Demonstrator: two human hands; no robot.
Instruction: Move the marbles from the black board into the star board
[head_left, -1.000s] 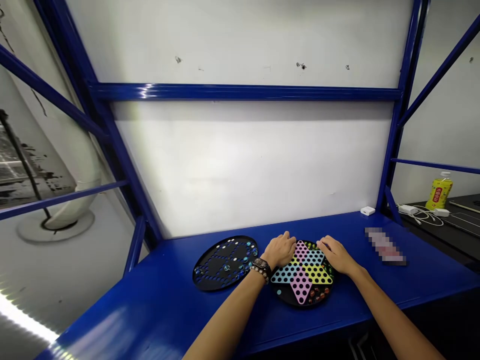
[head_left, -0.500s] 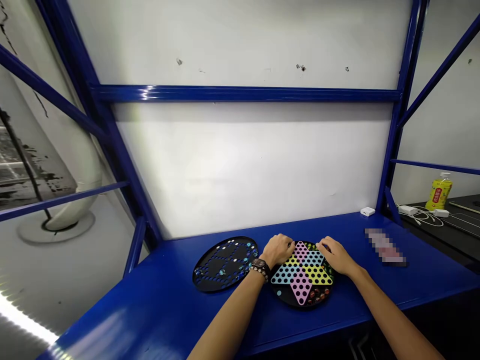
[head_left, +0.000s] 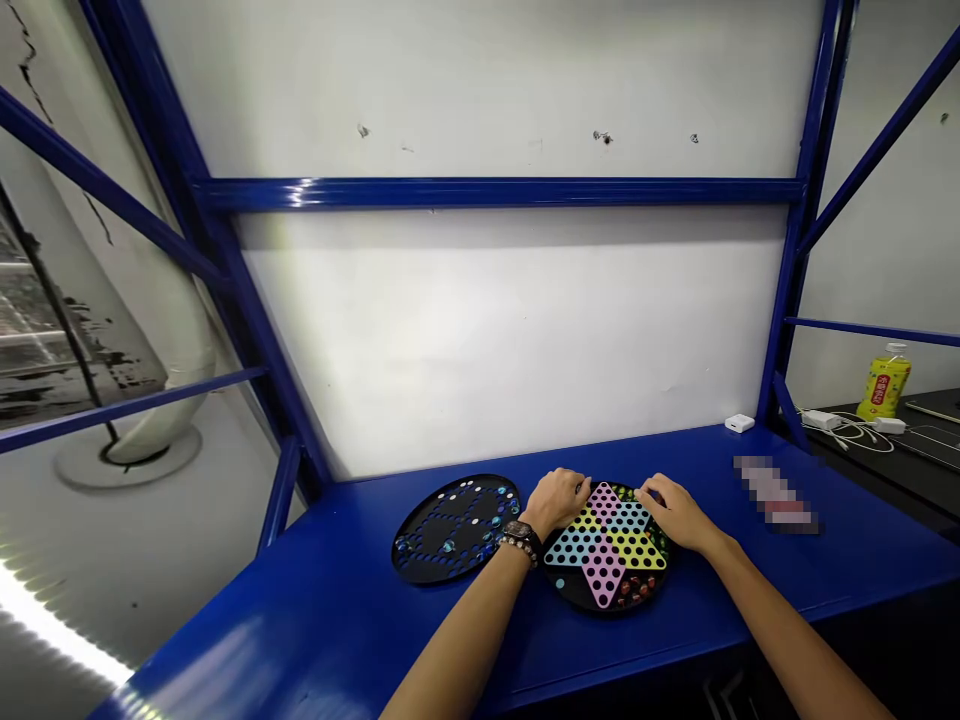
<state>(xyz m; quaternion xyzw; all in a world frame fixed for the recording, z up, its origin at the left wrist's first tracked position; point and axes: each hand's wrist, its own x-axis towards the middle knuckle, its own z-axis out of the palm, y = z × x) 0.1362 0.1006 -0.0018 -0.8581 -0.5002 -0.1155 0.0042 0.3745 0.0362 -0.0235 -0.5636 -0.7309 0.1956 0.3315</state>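
A round black Chinese checkers board with a pink, blue and yellow star lies on the blue tabletop. Red marbles sit in its lower right rim section, and green marbles show along the upper right. My left hand, wearing a dark watch and a beaded bracelet, rests over the board's upper left edge with fingers curled and closed. Across from it, my right hand is at the upper right edge, thumb and fingertips drawn together near the green marbles. Whatever either hand pinches is hidden or too small to make out.
Left of the board lies a second round black tray with holes and several blue marbles. A white charger and a blurred-out flat object lie to the right. Blue metal frame bars enclose the table; a yellow bottle stands beyond.
The view has shifted slightly, so everything sits a little further right. Both hands stay at the board's upper edges with hardly any movement.
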